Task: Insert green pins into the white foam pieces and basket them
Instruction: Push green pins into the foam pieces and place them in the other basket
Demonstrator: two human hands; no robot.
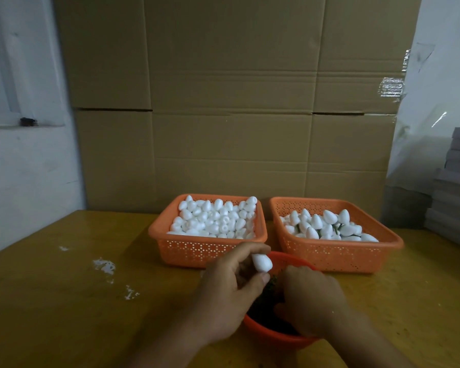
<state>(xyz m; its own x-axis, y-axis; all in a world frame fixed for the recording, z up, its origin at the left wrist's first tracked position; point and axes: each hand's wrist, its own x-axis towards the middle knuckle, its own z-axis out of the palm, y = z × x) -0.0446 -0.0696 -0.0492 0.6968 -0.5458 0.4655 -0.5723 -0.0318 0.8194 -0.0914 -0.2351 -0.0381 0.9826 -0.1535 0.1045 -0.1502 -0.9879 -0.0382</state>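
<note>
A foam piece (262, 262) is pinched in the left hand (229, 290) over the bowl (276, 338) at 6 o'clock, where pins (270, 284) are being reached by the right hand (312, 301), fingers hidden, so a pin pickup is judged next.

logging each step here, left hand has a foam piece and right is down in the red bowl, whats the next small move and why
Probably lift the right hand out of the red bowl with one green pin. The left hand already pinches a foam piece above the bowl, and no pin shows in it. The right fingers are buried among the dark green pins, so whether they grip one yet cannot be told.
</note>
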